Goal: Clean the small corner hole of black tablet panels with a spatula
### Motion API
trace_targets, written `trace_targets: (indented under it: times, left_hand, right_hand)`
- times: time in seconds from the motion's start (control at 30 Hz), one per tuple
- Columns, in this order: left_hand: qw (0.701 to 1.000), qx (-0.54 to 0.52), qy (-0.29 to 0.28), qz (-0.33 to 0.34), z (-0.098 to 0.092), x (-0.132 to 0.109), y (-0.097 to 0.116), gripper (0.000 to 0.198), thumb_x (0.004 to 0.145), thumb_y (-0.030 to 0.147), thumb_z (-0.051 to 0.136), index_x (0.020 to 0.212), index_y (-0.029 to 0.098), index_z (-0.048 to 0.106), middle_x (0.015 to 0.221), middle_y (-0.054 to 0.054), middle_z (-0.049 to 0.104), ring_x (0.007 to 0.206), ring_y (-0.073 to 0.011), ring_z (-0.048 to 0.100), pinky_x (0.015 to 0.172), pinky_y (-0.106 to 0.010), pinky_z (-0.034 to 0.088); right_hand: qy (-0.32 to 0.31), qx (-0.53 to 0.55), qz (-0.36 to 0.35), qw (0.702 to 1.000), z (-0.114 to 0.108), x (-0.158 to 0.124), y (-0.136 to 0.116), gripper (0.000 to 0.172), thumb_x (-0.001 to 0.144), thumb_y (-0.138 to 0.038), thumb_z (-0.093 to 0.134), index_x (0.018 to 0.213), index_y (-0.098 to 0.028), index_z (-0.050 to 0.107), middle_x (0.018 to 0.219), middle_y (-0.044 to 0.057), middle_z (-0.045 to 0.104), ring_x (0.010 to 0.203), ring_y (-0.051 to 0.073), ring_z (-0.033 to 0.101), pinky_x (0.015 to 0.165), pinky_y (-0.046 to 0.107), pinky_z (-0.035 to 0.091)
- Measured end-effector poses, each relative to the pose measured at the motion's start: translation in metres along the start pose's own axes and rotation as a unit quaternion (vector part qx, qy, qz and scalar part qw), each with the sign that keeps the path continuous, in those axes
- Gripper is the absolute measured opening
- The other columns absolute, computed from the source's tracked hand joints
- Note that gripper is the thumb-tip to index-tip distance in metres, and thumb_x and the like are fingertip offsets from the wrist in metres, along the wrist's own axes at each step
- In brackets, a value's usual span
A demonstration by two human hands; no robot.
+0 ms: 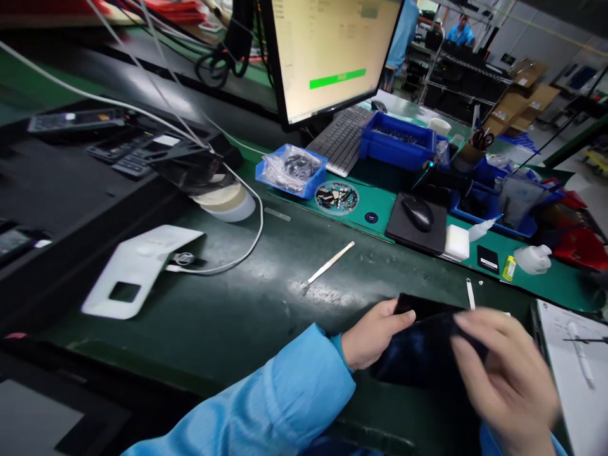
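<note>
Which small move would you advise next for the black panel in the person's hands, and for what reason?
Probably bring the right hand firmly onto the black panel to steady it. The left hand appears to hold it only near one edge, and the blurred right hand seems to be just at its upper edge.

I had one camera worn on the person's head, looking forward and down across the desk (247, 304) from its near side. It sat close above the left hand (375, 335), the right hand (508, 380) and the black panel (422, 348), which filled the lower right of the frame. The monitor (332, 57) stood farther off, and a black rack (465, 82) showed far away at top right.
</note>
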State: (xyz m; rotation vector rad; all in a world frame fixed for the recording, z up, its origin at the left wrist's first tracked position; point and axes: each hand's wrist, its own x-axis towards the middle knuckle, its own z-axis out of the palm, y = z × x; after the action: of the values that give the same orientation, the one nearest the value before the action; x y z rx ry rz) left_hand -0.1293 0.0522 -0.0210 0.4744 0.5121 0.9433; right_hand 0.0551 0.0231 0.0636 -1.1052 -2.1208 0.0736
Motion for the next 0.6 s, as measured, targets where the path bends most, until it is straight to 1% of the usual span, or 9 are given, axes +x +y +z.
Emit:
trace_targets:
  times: [0.03, 0.1, 0.13, 0.2, 0.27, 0.33, 0.4, 0.47, 0.6]
  left_hand:
    - [1.0, 0.002, -0.004, 0.0, 0.0, 0.0, 0.001, 0.044, 0.081, 0.047, 0.085, 0.111, 0.016, 0.079, 0.101, -0.009, 0.08, 0.1, -0.0256, 0.072, 0.103, -0.039, 0.046]
    - [1.0, 0.01, -0.014, 0.002, 0.001, -0.001, 0.004, 0.042, 0.084, 0.045, 0.083, 0.113, 0.016, 0.079, 0.1, -0.008, 0.079, 0.097, -0.0244, 0.071, 0.101, -0.038, 0.046]
    - [1.0, 0.015, -0.019, 0.005, 0.001, -0.002, 0.006, 0.041, 0.085, 0.044, 0.082, 0.114, 0.016, 0.079, 0.1, -0.008, 0.079, 0.097, -0.0239, 0.07, 0.1, -0.037, 0.046]
    - [0.999, 0.029, -0.021, 0.009, 0.001, -0.003, 0.008, 0.039, 0.085, 0.044, 0.081, 0.114, 0.017, 0.08, 0.097, -0.007, 0.077, 0.094, -0.022, 0.068, 0.098, -0.036, 0.046]
    - [0.999, 0.046, -0.015, 0.007, 0.001, -0.004, 0.009, 0.038, 0.086, 0.043, 0.08, 0.114, 0.017, 0.08, 0.093, -0.005, 0.075, 0.088, -0.0194, 0.065, 0.093, -0.033, 0.047]
    - [0.998, 0.053, -0.019, 0.002, 0.001, -0.005, 0.01, 0.036, 0.088, 0.042, 0.079, 0.115, 0.018, 0.08, 0.094, -0.004, 0.075, 0.087, -0.0183, 0.064, 0.092, -0.032, 0.046]
    - [0.999, 0.041, -0.024, 0.0, 0.001, -0.006, 0.01, 0.035, 0.089, 0.04, 0.077, 0.117, 0.019, 0.08, 0.101, -0.006, 0.077, 0.093, -0.0197, 0.066, 0.096, -0.033, 0.045]
    - [1.0, 0.021, -0.015, 0.0, 0.001, -0.007, 0.009, 0.034, 0.088, 0.04, 0.077, 0.115, 0.019, 0.081, 0.104, -0.007, 0.078, 0.098, -0.0218, 0.067, 0.099, -0.034, 0.045]
    - [1.0, -0.002, 0.004, -0.01, -0.001, -0.008, 0.006, 0.034, 0.085, 0.042, 0.079, 0.109, 0.018, 0.083, 0.099, -0.007, 0.08, 0.096, -0.0222, 0.069, 0.097, -0.034, 0.045]
  right_hand:
    - [-0.016, -0.012, -0.014, 1.0, 0.008, 0.005, 0.01, 0.03, 0.096, -0.019, 0.071, 0.125, -0.024, 0.069, 0.121, 0.01, 0.069, 0.108, 0.026, 0.068, 0.092, 0.044, 0.058]
    - [-0.045, -0.028, -0.04, 0.998, 0.021, 0.011, 0.025, 0.031, 0.095, -0.017, 0.071, 0.125, -0.023, 0.069, 0.128, 0.012, 0.067, 0.12, 0.029, 0.065, 0.106, 0.054, 0.051]
    - [-0.055, -0.033, -0.051, 0.997, 0.026, 0.012, 0.03, 0.03, 0.095, -0.017, 0.071, 0.124, -0.023, 0.069, 0.131, 0.012, 0.066, 0.125, 0.031, 0.063, 0.111, 0.059, 0.046]
    - [-0.073, -0.033, -0.063, 0.995, 0.03, 0.009, 0.036, 0.026, 0.094, -0.017, 0.072, 0.119, -0.021, 0.07, 0.133, 0.012, 0.066, 0.13, 0.031, 0.06, 0.117, 0.062, 0.04]
    - [-0.086, -0.031, -0.069, 0.993, 0.029, 0.006, 0.037, 0.022, 0.093, -0.014, 0.072, 0.114, -0.021, 0.07, 0.132, 0.012, 0.066, 0.13, 0.03, 0.061, 0.118, 0.061, 0.039]
    - [-0.093, -0.03, -0.069, 0.993, 0.028, 0.004, 0.036, 0.02, 0.093, -0.013, 0.071, 0.112, -0.02, 0.07, 0.132, 0.012, 0.067, 0.13, 0.028, 0.061, 0.119, 0.059, 0.038]
    - [-0.096, -0.024, -0.069, 0.993, 0.026, 0.003, 0.035, 0.02, 0.093, -0.011, 0.071, 0.111, -0.02, 0.069, 0.13, 0.012, 0.068, 0.127, 0.027, 0.062, 0.118, 0.058, 0.039]
    - [-0.098, -0.017, -0.067, 0.993, 0.026, 0.002, 0.035, 0.02, 0.093, -0.01, 0.071, 0.11, -0.02, 0.069, 0.126, 0.011, 0.069, 0.122, 0.025, 0.065, 0.117, 0.056, 0.04]
    - [-0.093, -0.009, -0.063, 0.994, 0.027, 0.001, 0.035, 0.021, 0.093, -0.008, 0.071, 0.11, -0.02, 0.07, 0.119, 0.009, 0.071, 0.114, 0.022, 0.067, 0.115, 0.054, 0.043]
